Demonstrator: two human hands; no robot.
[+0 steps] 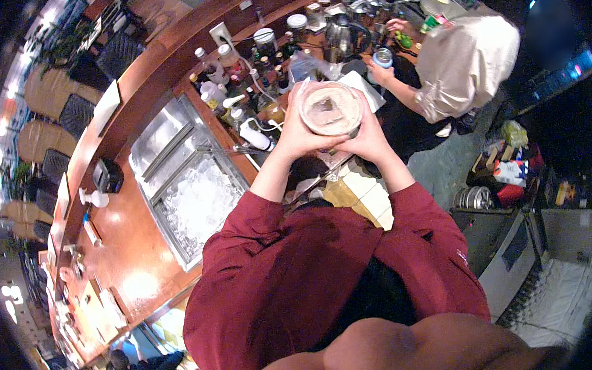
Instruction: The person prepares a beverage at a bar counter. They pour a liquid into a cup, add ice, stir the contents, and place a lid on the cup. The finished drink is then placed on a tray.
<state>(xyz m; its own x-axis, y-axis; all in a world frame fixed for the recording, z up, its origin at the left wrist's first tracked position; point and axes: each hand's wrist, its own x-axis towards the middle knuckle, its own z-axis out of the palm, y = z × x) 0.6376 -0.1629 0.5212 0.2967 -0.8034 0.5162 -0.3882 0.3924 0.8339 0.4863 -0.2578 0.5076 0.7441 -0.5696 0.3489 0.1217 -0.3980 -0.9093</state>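
Both my hands are raised in front of me around a round, pale tub (316, 126). Its wide top faces up, and a squarish, darker patch shows in the middle of it. My left hand (295, 132) wraps the tub's left side, and my right hand (373, 134) closes on its right side. Fingers of both hands meet near its lower edge. What the tub contains cannot be made out. Just left of my left hand, a white pump bottle (255, 134) stands among several other bottles on the counter.
To my left, a steel ice bin (202, 197) full of ice is set into the wooden counter (127, 253). A co-worker in a light shirt (465, 63) stands close at my right front, holding a jar (383, 59). Beyond are a metal pitcher (340, 36) and several bottles.
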